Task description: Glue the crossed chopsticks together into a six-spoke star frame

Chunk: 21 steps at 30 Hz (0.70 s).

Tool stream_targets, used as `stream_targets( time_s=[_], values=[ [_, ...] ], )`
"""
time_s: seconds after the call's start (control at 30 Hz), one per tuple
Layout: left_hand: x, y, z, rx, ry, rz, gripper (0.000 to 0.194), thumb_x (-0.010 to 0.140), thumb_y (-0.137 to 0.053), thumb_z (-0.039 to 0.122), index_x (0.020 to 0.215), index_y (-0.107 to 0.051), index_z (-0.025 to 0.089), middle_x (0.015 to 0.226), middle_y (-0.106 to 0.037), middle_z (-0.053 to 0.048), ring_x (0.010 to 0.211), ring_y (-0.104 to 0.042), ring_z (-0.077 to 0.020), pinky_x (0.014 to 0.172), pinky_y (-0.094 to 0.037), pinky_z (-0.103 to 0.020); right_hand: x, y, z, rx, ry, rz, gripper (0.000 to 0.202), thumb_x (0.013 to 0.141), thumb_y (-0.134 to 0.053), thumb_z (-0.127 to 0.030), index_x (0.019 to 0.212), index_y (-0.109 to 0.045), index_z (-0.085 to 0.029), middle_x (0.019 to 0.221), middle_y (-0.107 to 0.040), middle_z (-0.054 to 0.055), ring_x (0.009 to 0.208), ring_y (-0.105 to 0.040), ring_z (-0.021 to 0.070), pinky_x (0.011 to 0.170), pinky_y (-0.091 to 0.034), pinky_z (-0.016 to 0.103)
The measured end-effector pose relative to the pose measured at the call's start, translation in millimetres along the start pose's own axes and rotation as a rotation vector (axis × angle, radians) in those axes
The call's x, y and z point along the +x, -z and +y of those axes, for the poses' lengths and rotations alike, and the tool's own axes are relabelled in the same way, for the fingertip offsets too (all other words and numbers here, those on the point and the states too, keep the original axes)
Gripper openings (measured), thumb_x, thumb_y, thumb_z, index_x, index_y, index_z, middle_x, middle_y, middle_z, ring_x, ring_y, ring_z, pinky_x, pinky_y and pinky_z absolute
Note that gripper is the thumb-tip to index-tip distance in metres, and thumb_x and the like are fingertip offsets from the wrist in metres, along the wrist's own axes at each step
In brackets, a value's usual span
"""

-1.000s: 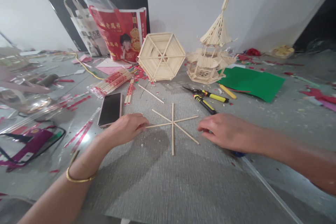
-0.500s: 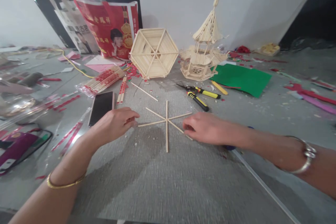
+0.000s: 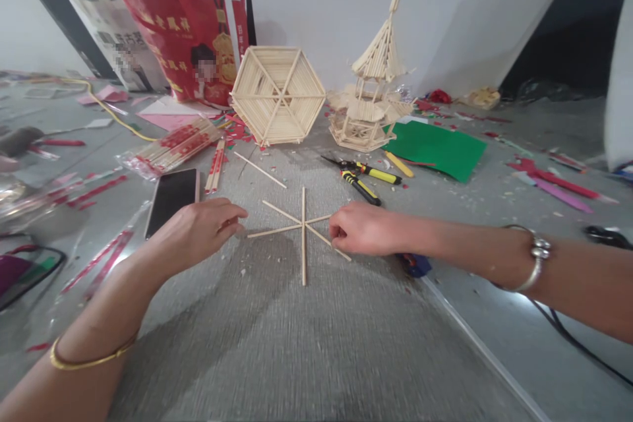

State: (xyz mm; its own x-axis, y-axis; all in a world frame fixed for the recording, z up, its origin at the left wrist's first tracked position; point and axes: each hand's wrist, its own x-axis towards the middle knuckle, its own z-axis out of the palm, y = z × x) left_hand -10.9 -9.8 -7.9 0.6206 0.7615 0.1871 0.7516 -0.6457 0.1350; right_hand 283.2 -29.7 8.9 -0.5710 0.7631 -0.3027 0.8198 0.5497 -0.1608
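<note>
Here, three thin wooden sticks (image 3: 303, 244) lie crossed at one shared middle on the gray textured surface (image 3: 297, 356), making a flat star with six arms, between the two hands. The left hand (image 3: 200, 227) holds its thumb and index finger slightly spread, just beside the tip of the star's left arm, with nothing visible between them. The right hand (image 3: 363, 227) has its fingers curled in over the star's right side, covering the end of one arm; whether it pinches that stick cannot be told. One gold bracelet (image 3: 93, 364) circles the left wrist and one silver bracelet (image 3: 538, 264) the right. Beyond the star lie one loose stick (image 3: 260, 169), one pair of pliers (image 3: 378, 175) with two yellow-and-black handles, and one yellow stick-shaped piece (image 3: 399, 163) next to one green sheet (image 3: 438, 148). Two stick-built models stand farther back: one hexagonal frame (image 3: 297, 97), tilted up on edge, and one pagoda (image 3: 373, 109) with a pointed roof. One black-screened smartphone (image 3: 173, 201) rests near the left hand, with one plastic-wrapped chopstick bundle (image 3: 180, 145) beyond it. Two bags stand behind, one red (image 3: 198, 39) and one white (image 3: 116, 39).
</note>
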Motion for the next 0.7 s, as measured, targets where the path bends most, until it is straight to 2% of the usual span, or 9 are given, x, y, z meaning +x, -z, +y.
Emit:
stream_targets(
  time_s=[0.17,0.27,0.37,0.43,0.5,0.7],
  values=[
    [-1,1.4,1,0.032,0.006,-0.049,0.034,0.092,-0.037,0.027,0.105,-0.066,0.015,0.094,-0.067,-0.008,0.085,-0.064,-0.0190,0.076,-0.047,-0.031,-1,5,1,-0.016,-0.012,-0.048,0.022,0.077,-0.053,-0.017,0.083,-0.073,-0.014,0.081,-0.071,0.008,0.072,-0.062,0.0164,0.060,-0.036,0.026],
    [-1,1.0,-1,0.056,0.006,-0.047,0.032,0.093,-0.038,0.025,0.105,-0.066,0.015,0.096,-0.067,-0.008,0.085,-0.063,-0.0186,0.076,-0.047,-0.031,-10,29,7,-0.032,-0.102,-0.015,0.023,0.078,-0.051,-0.015,0.085,-0.073,-0.014,0.082,-0.071,0.007,0.071,-0.060,0.0158,0.060,-0.036,0.026],
    [-2,-1.5,-5,0.077,-0.005,-0.013,0.032,0.093,-0.038,0.027,0.103,-0.067,0.016,0.096,-0.068,-0.007,0.085,-0.065,-0.0195,0.076,-0.048,-0.032,-22,56,13,-0.009,-0.190,0.084,0.020,0.078,-0.053,-0.015,0.084,-0.072,-0.016,0.076,-0.069,0.003,0.067,-0.058,0.0142,0.059,-0.036,0.026],
    [-2,-3.4,-9,0.088,-0.011,0.004,0.033,0.093,-0.038,0.027,0.103,-0.067,0.016,0.095,-0.068,-0.007,0.086,-0.065,-0.0203,0.076,-0.049,-0.033,-27,63,12,0.013,-0.203,0.108,0.020,0.078,-0.053,-0.016,0.083,-0.072,-0.017,0.073,-0.068,0.002,0.065,-0.058,0.0135,0.058,-0.036,0.025],
    [-2,-4.6,-11,0.093,-0.013,0.010,0.033,0.093,-0.038,0.029,0.104,-0.067,0.016,0.097,-0.068,-0.007,0.088,-0.065,-0.0209,0.077,-0.049,-0.034,-26,56,7,0.017,-0.182,0.079,0.020,0.078,-0.054,-0.016,0.084,-0.072,-0.017,0.076,-0.069,0.002,0.067,-0.058,0.0136,0.059,-0.036,0.025],
    [-2,-4.1,-11,0.106,0.005,-0.023,0.034,0.092,-0.037,0.028,0.103,-0.067,0.016,0.097,-0.068,-0.009,0.088,-0.065,-0.0217,0.077,-0.050,-0.036,-11,7,-9,-0.065,-0.074,-0.039,0.021,0.080,-0.053,-0.022,0.083,-0.073,-0.015,0.079,-0.071,0.008,0.069,-0.061,0.0166,0.056,-0.032,0.027]
  ],
)
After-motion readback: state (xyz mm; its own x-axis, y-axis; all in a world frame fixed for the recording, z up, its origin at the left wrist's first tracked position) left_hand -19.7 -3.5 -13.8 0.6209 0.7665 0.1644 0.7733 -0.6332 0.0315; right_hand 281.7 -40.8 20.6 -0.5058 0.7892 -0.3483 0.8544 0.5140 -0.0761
